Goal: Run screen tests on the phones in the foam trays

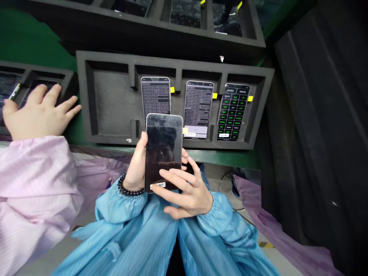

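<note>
A smartphone (pixel 163 149) with a dark screen is held upright before me, a white label near its lower edge and a yellow tab at its right side. My left hand (pixel 136 165) grips it from the left, thumb along the edge, its other fingers partly behind the phone. Over the lower right of the screen, my right hand (pixel 186 191) has its fingers spread; whether the fingertips touch the glass I cannot tell. Just beyond lies a black foam tray (pixel 110 103) holding a phone with lines of text (pixel 155 96), another text-filled phone (pixel 198 105) and a phone with a green-lettered grid (pixel 233 111).
At the left, a co-worker's hand (pixel 38 111) in a pink sleeve (pixel 34 191) rests over another tray (pixel 67 80). A further foam tray (pixel 158 23) with dark devices stands behind. Black curtain-like material (pixel 322 115) hangs on the right. Purple cloth (pixel 276 226) drapes below the table's green edge.
</note>
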`<state>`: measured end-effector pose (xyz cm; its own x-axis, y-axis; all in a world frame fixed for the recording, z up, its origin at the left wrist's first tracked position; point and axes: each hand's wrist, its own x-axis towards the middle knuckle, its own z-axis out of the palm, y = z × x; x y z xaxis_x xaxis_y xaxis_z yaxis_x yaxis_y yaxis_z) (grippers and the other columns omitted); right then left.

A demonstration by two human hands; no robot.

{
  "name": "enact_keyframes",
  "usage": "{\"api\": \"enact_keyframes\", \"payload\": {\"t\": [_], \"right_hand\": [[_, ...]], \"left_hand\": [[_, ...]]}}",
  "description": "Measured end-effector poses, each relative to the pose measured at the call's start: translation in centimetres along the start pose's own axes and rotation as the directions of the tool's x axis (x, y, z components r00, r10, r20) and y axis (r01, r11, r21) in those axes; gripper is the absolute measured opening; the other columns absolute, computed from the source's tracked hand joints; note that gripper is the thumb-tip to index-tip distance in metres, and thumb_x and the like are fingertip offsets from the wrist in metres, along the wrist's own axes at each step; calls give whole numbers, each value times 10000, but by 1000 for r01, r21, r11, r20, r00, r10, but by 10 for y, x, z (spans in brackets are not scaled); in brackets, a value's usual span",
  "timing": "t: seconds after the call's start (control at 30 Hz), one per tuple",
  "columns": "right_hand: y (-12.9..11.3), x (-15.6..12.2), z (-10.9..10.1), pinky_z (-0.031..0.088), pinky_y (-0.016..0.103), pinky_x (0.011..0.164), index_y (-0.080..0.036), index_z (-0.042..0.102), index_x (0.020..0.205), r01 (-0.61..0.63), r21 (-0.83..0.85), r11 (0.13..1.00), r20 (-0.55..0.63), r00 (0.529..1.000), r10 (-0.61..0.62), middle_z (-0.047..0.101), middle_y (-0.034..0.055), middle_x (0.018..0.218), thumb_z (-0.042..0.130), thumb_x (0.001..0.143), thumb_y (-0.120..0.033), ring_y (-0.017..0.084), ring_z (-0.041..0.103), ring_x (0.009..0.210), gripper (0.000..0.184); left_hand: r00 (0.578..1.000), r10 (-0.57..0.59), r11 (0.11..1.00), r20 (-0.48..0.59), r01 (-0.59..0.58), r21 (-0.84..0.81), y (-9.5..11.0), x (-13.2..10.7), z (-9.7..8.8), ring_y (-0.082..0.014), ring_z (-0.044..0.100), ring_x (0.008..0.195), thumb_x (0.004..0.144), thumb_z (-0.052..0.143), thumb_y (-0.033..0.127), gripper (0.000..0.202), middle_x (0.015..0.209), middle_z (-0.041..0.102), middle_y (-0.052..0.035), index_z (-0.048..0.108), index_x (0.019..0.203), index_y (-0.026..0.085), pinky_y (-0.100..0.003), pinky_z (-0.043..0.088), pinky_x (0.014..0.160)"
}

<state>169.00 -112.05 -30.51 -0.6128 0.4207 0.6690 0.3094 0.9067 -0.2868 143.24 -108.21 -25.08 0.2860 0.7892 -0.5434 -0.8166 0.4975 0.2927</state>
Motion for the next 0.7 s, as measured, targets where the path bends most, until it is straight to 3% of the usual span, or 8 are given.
{"api": "enact_keyframes", "payload": {"t": [0.03,0.07,0.13,0.23,0.3,0.43,0.57,0.7], "right_hand": [[0,0,0,295,506,1278,-364,750,1085,2,0,1000,-5,1000,-2,689,4,1300,543,892,-560,216,506,1308,345],[0,1,-1,303,504,1274,-378,749,1079,2,2,1000,-14,1000,-2,695,-5,1289,536,898,-552,208,507,1305,328],[0,1,-1,309,494,1272,-382,752,1070,-1,4,1000,-30,1000,1,698,-5,1284,533,905,-542,201,509,1304,318],[1,2,-1,293,498,1281,-336,760,1093,-4,11,1000,-28,1000,4,687,22,1310,482,950,-504,205,519,1296,355],[1,2,-1,286,486,1288,-309,760,1106,-9,29,1000,-48,999,10,696,34,1298,397,998,-457,191,536,1272,407],[1,3,-1,290,473,1289,-282,757,1107,-18,44,999,-68,997,21,715,43,1261,334,1029,-424,175,563,1219,452],[-1,2,0,293,478,1288,-296,764,1086,-23,25,999,-69,997,24,720,34,1257,331,1023,-419,181,565,1236,454],[-2,0,2,300,495,1280,-300,746,1121,-24,20,1000,-63,998,26,714,31,1274,328,1023,-408,176,558,1257,442]], "left_hand": [[994,105,994,-4,-105,0,27,-5,-14,-254,520,1347,817,-71,842,941,1124,748,109,652,1187,367,-409,467,1020],[955,297,954,-5,-296,36,54,-9,-30,-239,546,1314,848,-51,812,881,1149,740,139,636,1212,399,-372,472,1033],[832,554,828,-19,-549,112,101,-14,-66,-213,556,1299,931,-114,642,814,1250,700,167,557,1331,414,-335,457,1070],[816,577,807,-30,-564,176,139,-13,-106,-262,516,1351,914,-176,631,874,1364,646,134,459,1449,359,-401,423,1127],[823,567,811,-30,-552,197,140,-11,-114,-270,517,1351,902,-200,636,904,1364,648,127,466,1444,354,-416,428,1117],[805,593,781,16,-579,235,126,-12,-108,-242,501,1370,939,-152,605,836,1336,665,156,527,1373,385,-379,428,1096],[807,581,758,107,-584,290,128,-12,-113,-257,475,1395,934,-191,598,901,1419,613,126,577,1306,306,-390,425,1077],[716,698,611,-22,-579,539,131,-7,-114,-294,487,1381,981,-156,540,844,1267,693,50,621,1190,285,-435,432,857]]}}
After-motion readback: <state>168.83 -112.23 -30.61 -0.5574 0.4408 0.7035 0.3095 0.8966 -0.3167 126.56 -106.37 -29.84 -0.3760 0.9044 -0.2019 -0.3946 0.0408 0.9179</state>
